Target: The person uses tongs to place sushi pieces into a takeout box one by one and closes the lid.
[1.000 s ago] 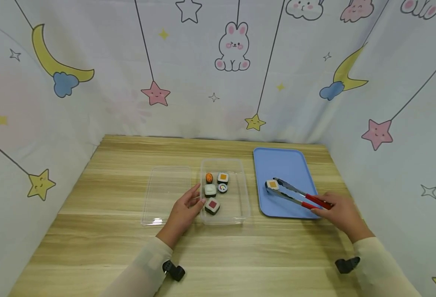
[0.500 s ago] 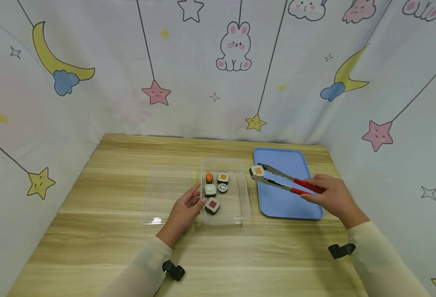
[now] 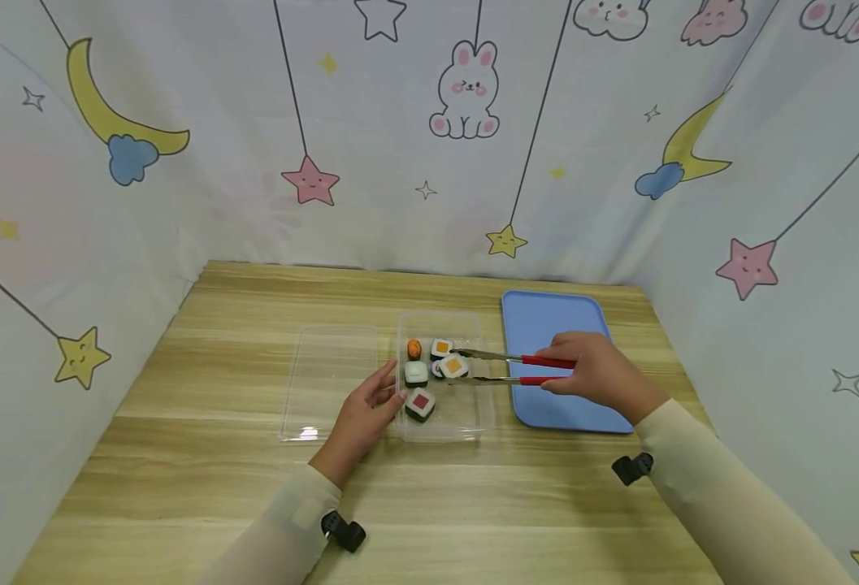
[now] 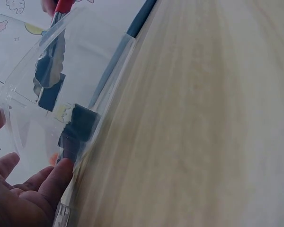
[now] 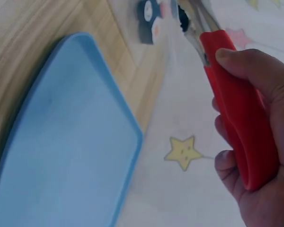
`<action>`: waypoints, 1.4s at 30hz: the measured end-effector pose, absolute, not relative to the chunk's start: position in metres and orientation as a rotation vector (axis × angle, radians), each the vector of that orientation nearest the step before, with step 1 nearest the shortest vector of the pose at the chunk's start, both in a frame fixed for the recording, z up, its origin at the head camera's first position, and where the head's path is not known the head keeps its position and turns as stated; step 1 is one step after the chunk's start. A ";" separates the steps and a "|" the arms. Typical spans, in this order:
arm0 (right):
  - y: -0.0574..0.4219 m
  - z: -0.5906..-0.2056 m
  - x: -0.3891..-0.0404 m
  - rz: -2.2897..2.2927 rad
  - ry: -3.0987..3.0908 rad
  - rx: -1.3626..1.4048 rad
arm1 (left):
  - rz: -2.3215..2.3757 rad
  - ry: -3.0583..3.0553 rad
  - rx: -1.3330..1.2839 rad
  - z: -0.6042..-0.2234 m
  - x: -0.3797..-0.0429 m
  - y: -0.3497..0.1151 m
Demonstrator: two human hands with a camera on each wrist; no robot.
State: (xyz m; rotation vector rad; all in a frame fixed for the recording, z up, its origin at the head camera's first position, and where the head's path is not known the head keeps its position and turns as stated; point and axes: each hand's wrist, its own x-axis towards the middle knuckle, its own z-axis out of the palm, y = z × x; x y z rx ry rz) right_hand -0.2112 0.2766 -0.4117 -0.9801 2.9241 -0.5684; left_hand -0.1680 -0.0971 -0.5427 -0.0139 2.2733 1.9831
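My right hand (image 3: 605,370) grips the red handles of metal tongs (image 3: 548,361). Between the tong tips is a square sushi roll (image 3: 453,366) with an orange-yellow centre, over the clear plastic container (image 3: 466,416). It partly covers a small round roll behind it. Inside the container are a second orange-centred roll (image 3: 441,348), an orange-topped piece (image 3: 414,349), a white-topped piece (image 3: 416,373) and a red-centred roll (image 3: 420,404). My left hand (image 3: 359,414) touches the container's left wall with its thumb and fingertips; in the left wrist view the fingers (image 4: 52,182) look loosely bent.
A blue tray (image 3: 557,313) lies to the right of the container, partly beneath my right hand. The clear lid (image 3: 330,378) lies flat on the wooden table (image 3: 180,455), left of the container. A patterned curtain (image 3: 370,219) encloses the back and sides.
My right hand has moved left with the tongs, lifting the orange-centred sushi roll from the blue tray and bringing it over the container. My left hand has stayed at the container wall.
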 end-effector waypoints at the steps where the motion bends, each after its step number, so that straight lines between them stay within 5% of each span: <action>1: 0.273 -0.410 -0.213 -0.529 2.919 -1.002 | 1.984 2.273 -0.016 -0.543 -0.168 -0.097; 19: 0.219 -0.386 -0.230 -0.165 2.778 -1.009 | 1.982 2.271 -0.014 -0.541 -0.169 -0.097; 31: 0.233 -0.388 -0.224 -0.207 2.841 -1.018 | 1.976 2.265 -0.022 -0.543 -0.171 -0.098; 37: 0.274 -0.400 -0.206 -0.500 3.015 -0.771 | 1.970 2.272 -0.017 -0.544 -0.170 -0.097; 42: 0.317 -0.425 -0.186 -0.823 3.189 -0.281 | 1.974 2.279 -0.036 -0.542 -0.170 -0.096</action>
